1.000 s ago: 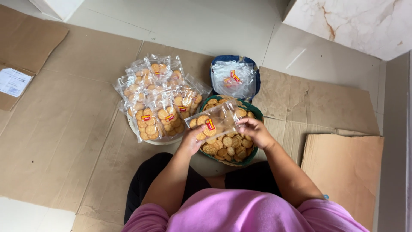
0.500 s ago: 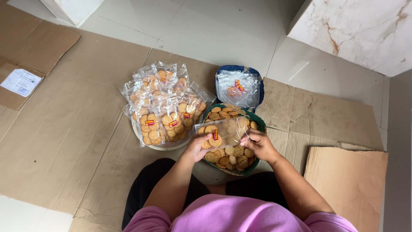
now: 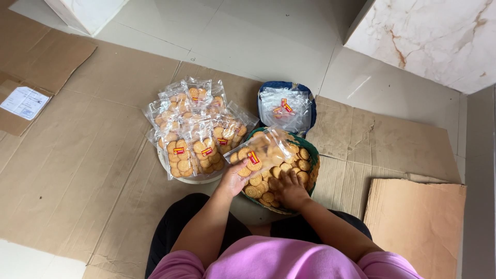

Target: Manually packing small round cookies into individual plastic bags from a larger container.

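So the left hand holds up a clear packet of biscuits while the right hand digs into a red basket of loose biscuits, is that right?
Not quite: the basket is green, not red. The head view shows the left hand holding the clear packet of biscuits above it, while the right hand rests in the loose biscuits.

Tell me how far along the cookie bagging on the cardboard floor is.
Done: a pile of filled clear cookie bags lies on the white tray. In hand: the left hand holds a partly filled clear plastic bag, while the right hand reaches into the loose round cookies in the green basket. Left: many loose cookies, and empty bags in the blue container.
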